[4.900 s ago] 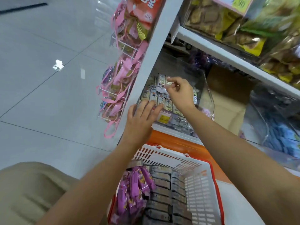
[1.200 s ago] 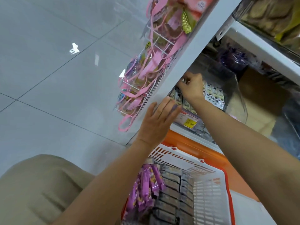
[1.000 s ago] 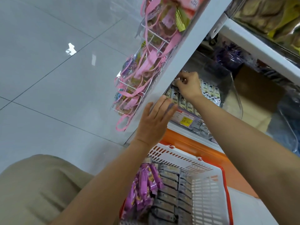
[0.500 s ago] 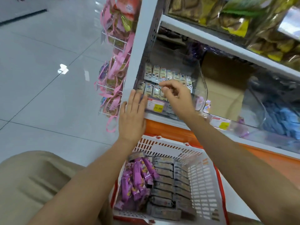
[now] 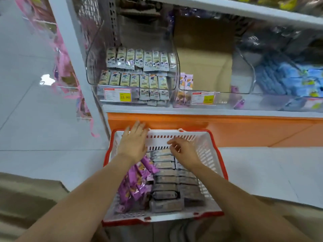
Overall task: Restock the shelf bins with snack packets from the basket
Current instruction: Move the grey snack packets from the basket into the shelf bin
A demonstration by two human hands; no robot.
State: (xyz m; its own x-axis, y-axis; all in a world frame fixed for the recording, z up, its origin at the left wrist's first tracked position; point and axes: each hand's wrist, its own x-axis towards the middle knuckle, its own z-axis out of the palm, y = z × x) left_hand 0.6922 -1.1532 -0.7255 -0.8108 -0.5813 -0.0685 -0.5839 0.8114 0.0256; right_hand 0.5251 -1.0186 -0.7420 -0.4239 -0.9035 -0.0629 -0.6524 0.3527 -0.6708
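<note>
Currently both hands are low over the white plastic basket with a red rim [image 5: 212, 154], which stands close against the orange base panel [image 5: 244, 128] of the shelf unit. The left hand [image 5: 133, 143] is released, its fingers straight and spread over the basket's far left corner, the fingertips reaching the rim there. The right hand [image 5: 183, 151] hovers above the far end of the flat grey snack packets [image 5: 165, 180], which lie stacked in two rows down the middle of the basket. Its fingers are loosely bent and nothing shows between them; whether they touch the top packet cannot be told. Shiny purple snack packets [image 5: 135, 182] are heaped along the basket's left side, just beside the grey rows. On the shelf above, the leftmost clear plastic bin [image 5: 93, 67] holds upright rows of pale grey packets with cartoon figures [image 5: 139, 60], and a white price label with a yellow tag [image 5: 117, 95] is fixed to its front. The middle clear bin [image 5: 248, 81] shows a brown cardboard lining [image 5: 204, 63] and a few purple packets [image 5: 187, 81] at its left wall. Blue packets [image 5: 288, 79] fill the bin on the right.
</note>
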